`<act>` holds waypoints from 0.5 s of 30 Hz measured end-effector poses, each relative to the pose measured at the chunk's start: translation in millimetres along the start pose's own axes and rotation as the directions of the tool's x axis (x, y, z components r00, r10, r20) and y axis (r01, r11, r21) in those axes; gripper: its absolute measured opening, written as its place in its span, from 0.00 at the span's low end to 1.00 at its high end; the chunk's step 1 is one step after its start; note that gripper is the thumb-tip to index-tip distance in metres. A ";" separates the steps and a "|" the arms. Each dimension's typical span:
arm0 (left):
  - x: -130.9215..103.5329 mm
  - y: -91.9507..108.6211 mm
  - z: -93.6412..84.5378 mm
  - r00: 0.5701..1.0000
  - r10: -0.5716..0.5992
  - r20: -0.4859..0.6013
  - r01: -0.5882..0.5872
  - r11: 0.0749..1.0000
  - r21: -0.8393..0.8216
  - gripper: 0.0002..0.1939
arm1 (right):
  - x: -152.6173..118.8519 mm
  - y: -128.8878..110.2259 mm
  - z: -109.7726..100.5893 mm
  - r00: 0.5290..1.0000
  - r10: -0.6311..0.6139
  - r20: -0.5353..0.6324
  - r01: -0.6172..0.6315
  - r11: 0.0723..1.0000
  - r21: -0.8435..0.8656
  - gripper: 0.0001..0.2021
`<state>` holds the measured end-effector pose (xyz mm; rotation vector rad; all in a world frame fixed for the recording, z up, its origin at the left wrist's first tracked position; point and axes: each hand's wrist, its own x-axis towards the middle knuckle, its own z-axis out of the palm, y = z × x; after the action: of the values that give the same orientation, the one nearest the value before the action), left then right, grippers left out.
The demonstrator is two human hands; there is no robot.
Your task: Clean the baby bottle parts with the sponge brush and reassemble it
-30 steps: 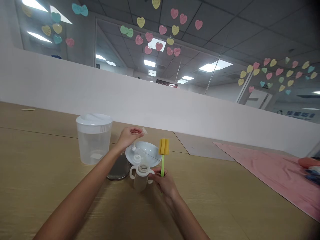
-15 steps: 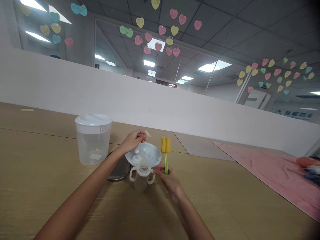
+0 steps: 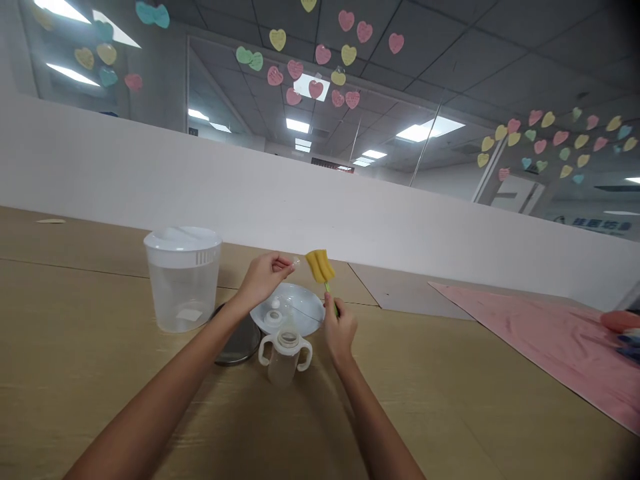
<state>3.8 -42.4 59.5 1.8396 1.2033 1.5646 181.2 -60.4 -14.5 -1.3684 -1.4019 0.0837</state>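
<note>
My left hand (image 3: pixel 266 277) pinches a small, clear-whitish piece (image 3: pixel 295 261) above the bowl; its exact kind is too small to tell. In my right hand (image 3: pixel 341 327) is the green handle of a sponge bottle brush (image 3: pixel 321 266), its yellow head tilted left, close to that piece. Below both hands a white bowl (image 3: pixel 313 313) holds small white bottle parts (image 3: pixel 273 317). Just in front of the bowl, an uncapped clear baby bottle (image 3: pixel 283 367) with two side handles stands upright. Nothing touches it from either hand.
A lidded translucent bucket (image 3: pixel 183 280) stands left of the bowl. Partly behind my left forearm lies a dark round tray or lid (image 3: pixel 239 341). Pink cloth (image 3: pixel 540 340) covers the table's right side, and a low white wall (image 3: pixel 310 213) runs along the back.
My right hand has lifted the brush from beside the bottle, and its head now tilts left toward the small piece. My left hand has shifted slightly, still pinching it.
</note>
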 end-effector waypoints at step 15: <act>-0.7 -8.3 10.0 0.998 0.021 -0.056 -0.016 0.995 0.099 0.10 | -4.9 19.3 4.2 0.997 0.056 -0.048 -0.063 0.987 -0.147 0.23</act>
<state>10.6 -36.6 49.9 1.8844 1.3144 1.6035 189.4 -55.2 -32.4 -1.5267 -1.3527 -0.0121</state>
